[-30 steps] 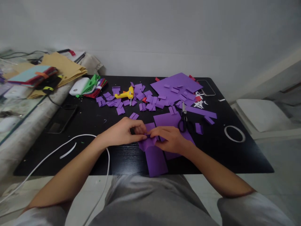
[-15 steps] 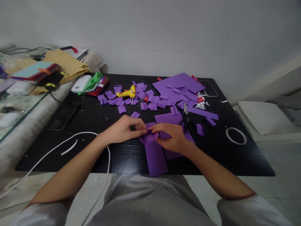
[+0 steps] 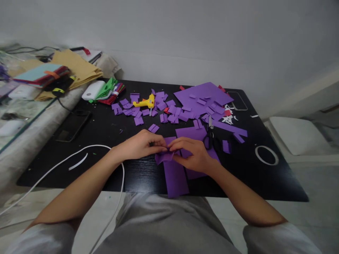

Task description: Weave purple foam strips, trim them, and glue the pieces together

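Between my two hands is a small piece of purple paper, partly hidden by my fingers. My left hand pinches its left side, and my right hand grips it from the right with thumb and fingers. Beneath it a long purple strip lies on the table, reaching the near edge. Larger purple sheets lie under and beyond my right hand. Black-handled scissors rest just past that hand, blades pointing away.
Across the black table lie several folded purple pieces and a yellow glue gun. A white cable loops by my left arm. A phone lies left, a white tape ring right, white paper scraps behind.
The small purple paper has tilted, its lower flap now sticking out further left. Both hands keep their grip on it, with the fingers slightly shifted. The view has moved a little.
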The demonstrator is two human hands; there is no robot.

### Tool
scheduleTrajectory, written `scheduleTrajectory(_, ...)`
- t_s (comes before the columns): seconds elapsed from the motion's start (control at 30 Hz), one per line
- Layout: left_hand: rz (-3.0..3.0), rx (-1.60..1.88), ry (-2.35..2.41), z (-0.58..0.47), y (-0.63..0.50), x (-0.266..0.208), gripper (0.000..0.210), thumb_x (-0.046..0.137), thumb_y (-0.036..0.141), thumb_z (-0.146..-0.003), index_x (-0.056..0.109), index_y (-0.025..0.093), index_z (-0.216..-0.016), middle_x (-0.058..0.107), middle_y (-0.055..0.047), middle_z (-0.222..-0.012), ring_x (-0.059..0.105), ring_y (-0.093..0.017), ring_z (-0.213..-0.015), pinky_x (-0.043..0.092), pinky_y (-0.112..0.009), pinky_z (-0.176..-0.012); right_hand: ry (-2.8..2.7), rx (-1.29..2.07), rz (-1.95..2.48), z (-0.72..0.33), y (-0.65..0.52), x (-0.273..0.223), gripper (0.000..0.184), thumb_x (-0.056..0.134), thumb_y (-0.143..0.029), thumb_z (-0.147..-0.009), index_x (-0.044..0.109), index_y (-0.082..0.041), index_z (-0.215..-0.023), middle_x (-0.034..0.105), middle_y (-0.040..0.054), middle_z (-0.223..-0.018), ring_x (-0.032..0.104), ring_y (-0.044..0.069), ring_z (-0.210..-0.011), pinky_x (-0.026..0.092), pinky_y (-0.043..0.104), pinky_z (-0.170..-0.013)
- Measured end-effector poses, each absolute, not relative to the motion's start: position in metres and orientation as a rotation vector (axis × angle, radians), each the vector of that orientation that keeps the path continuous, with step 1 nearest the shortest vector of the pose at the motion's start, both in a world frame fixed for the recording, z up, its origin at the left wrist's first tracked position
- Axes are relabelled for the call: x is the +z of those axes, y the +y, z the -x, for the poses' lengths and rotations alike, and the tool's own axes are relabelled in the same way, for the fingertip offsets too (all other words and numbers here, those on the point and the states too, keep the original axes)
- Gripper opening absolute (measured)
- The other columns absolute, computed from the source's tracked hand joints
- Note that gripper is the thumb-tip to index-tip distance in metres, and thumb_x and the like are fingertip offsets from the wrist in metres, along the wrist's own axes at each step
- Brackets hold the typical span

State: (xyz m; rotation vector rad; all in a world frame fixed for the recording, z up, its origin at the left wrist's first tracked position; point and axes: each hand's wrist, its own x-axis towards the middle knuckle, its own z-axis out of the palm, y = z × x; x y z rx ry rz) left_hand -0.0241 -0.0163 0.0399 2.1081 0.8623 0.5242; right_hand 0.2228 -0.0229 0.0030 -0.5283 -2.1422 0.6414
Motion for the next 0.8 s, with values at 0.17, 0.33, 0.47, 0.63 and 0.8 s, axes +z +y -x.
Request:
scheduleTrajectory(0.17, -2.089, 0.494, 0.817, 0.023, -0.016, 0.038, 0.016, 0.065, 0.029, -0.096, 0.077, 0.02, -0.093, 0.076, -0.001, -0.081, 0.066, -0.013, -0.068, 0.049, -0.021, -0.064, -2.16, 0.708, 0.517, -0.224, -0.023, 0.003, 0.015, 0.07, -0.015, -0.088, 0.069, -0.023, -0.101, 0.078, 0.0057, -0.096, 0.076, 0.02, -0.089, 0.063, 0.034, -0.083)
scheduleTrajectory(0.33, -2.053, 0.473, 0.765, 0.022, -0.016, 0.036, 0.018, 0.065, 0.031, -0.097, 0.076, 0.018, -0.091, 0.074, -0.001, -0.078, 0.064, -0.012, -0.066, 0.046, -0.02, -0.062, -2.158, 0.794, 0.509, -0.227, -0.023, 0.003, 0.023, 0.065, -0.009, -0.084, 0.068, -0.022, -0.103, 0.076, 0.005, -0.093, 0.073, 0.019, -0.082, 0.061, 0.033, -0.077)
scheduleTrajectory(0.47, -1.94, 0.416, 0.728, 0.022, -0.017, 0.038, 0.018, 0.066, 0.031, -0.096, 0.076, 0.017, -0.091, 0.074, -0.001, -0.076, 0.064, -0.011, -0.064, 0.046, -0.02, -0.059, -2.095, 0.961, 0.511, -0.227, -0.023, 0.01, 0.021, 0.061, -0.009, -0.087, 0.072, -0.022, -0.1, 0.075, 0.0045, -0.091, 0.07, 0.018, -0.082, 0.059, 0.033, -0.076)
scheduleTrajectory(0.63, -1.804, 0.378, 0.689, 0.021, -0.02, 0.039, 0.014, 0.068, 0.027, -0.093, 0.077, 0.017, -0.088, 0.073, -0.001, -0.072, 0.064, -0.01, -0.059, 0.046, -0.018, -0.055, -2.055, 1.276, 0.454, -0.226, -0.023, 0.016, 0.008, 0.069, -0.017, -0.091, 0.076, -0.02, -0.095, 0.074, 0.0044, -0.087, 0.07, 0.015, -0.079, 0.056, 0.027, -0.071)
scheduleTrajectory(0.8, -1.729, 0.391, 0.679, 0.02, -0.022, 0.036, 0.01, 0.071, 0.023, -0.09, 0.077, 0.016, -0.086, 0.07, 0.0, -0.067, 0.062, -0.009, -0.056, 0.046, -0.018, -0.053, -2.037, 1.3, 0.464, -0.226, -0.024, 0.012, 0.007, 0.068, -0.017, -0.091, 0.074, -0.019, -0.088, 0.073, 0.0051, -0.086, 0.069, 0.017, -0.08, 0.056, 0.03, -0.073)
